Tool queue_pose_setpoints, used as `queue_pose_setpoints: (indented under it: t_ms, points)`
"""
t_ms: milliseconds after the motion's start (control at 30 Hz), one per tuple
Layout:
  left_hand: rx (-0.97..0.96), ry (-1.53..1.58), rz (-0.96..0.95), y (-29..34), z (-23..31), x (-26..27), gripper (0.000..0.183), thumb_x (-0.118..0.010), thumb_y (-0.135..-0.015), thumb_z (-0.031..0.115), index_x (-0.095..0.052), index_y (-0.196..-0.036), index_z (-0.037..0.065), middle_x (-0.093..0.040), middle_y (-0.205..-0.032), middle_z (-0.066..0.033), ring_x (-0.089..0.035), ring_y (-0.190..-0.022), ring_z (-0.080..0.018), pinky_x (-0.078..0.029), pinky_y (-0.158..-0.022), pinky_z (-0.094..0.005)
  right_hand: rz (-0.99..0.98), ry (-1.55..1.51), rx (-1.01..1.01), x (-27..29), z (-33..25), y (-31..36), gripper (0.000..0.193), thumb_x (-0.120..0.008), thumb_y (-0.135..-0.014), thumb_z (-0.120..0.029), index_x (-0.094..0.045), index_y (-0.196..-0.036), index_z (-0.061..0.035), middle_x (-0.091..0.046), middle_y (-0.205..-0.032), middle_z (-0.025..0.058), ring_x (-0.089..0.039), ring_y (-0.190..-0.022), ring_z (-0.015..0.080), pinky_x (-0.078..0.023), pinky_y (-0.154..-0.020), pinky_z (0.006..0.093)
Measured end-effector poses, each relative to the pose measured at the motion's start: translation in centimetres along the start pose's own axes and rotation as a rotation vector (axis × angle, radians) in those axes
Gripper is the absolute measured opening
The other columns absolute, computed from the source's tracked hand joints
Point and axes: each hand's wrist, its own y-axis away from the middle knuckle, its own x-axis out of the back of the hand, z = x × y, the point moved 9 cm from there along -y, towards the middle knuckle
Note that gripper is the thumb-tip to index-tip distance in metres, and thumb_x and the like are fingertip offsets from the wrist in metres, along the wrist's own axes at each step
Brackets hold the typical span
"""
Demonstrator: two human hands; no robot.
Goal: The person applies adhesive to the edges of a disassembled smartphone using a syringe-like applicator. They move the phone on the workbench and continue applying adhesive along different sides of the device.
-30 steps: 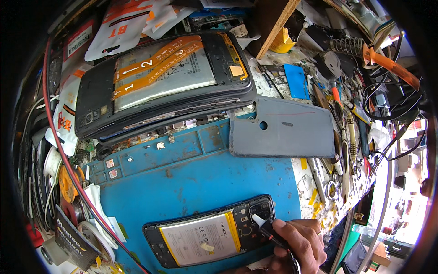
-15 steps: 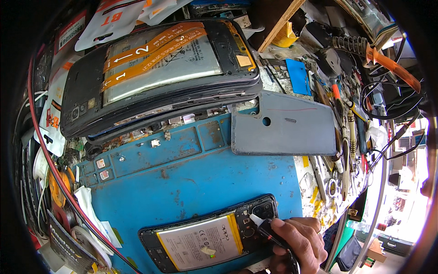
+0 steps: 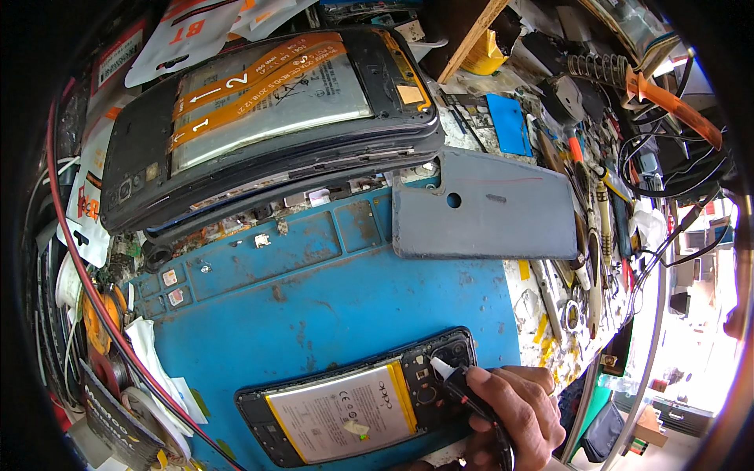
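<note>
My right hand (image 3: 514, 416) is closed around a black glue tube with a white nozzle (image 3: 444, 367). The nozzle points at the camera end of an opened phone (image 3: 420, 353), touching it or just above it; I cannot tell which. That phone lies face down at the mat's near edge, its back cover off and its pale battery (image 3: 342, 416) showing between yellow strips. My left hand cannot be made out; a dark sliver at the bottom edge is too little to name. A grey phone back cover (image 3: 487, 212) rests across the mat's far right corner.
The blue repair mat (image 3: 330, 310) has small parts in its far compartments. Behind it stands a stack of opened phones (image 3: 267, 118). Tools, including tweezers (image 3: 546, 294), crowd the right side, near an orange-handled soldering iron holder (image 3: 671, 110). A red cable (image 3: 98, 290) runs down the left.
The view has shifted slightly. My right hand keeps its grip on the glue tube, and the nozzle tip sits a little farther up on the phone's camera end.
</note>
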Motion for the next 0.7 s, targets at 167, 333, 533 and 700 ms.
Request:
queue_pose_setpoints:
  t_ms: [167,333,533,700]
  points:
    - [0.058,-0.022,0.12,-0.2,-0.6,0.7,0.032,-0.053,-0.084,0.006,-0.058,-0.109,-0.012,-0.044,-0.065,-0.0049,-0.047,-0.052,-0.0111,-0.045,-0.047,-0.0225,0.002,0.027,-0.002,-0.1,-0.3,0.2,0.035,-0.066,-0.069,0.007,-0.064,-0.104,0.0033,-0.066,-0.089,0.0127,-0.063,-0.08,0.0245,-0.051,-0.071,0.0322]
    - [0.013,-0.034,0.035,0.0,-0.6,0.5,0.03,-0.053,-0.083,0.006,-0.058,-0.105,-0.013,-0.048,-0.067,-0.0079,-0.051,-0.052,-0.013,-0.049,-0.05,-0.0256,0.033,0.066,0.011,-0.1,-0.7,0.5,0.04,-0.068,-0.066,0.007,-0.064,-0.105,0.0021,-0.065,-0.088,0.0117,-0.063,-0.08,0.0241,-0.05,-0.071,0.0316]
    - [0.058,-0.114,0.172,0.6,-0.3,0.4,0.027,-0.053,-0.083,0.005,-0.058,-0.104,-0.012,-0.051,-0.068,-0.01,-0.054,-0.053,-0.0148,-0.051,-0.051,-0.0273,-0.003,0.099,0.054,-0.3,-0.8,0.9,0.039,-0.07,-0.069,0.003,-0.064,-0.107,0.0003,-0.065,-0.089,0.0092,-0.062,-0.079,0.0213,-0.05,-0.068,0.0297]
    - [0.101,-0.094,0.212,0.6,-0.3,0.8,0.028,-0.053,-0.082,0.004,-0.058,-0.105,-0.012,-0.051,-0.069,-0.0099,-0.056,-0.054,-0.0155,-0.052,-0.052,-0.0276,-0.054,0.141,0.061,-0.6,-0.5,1.4,0.039,-0.075,-0.071,-0.003,-0.064,-0.108,-0.0025,-0.065,-0.088,0.0043,-0.06,-0.078,0.0149,-0.049,-0.062,0.0259]
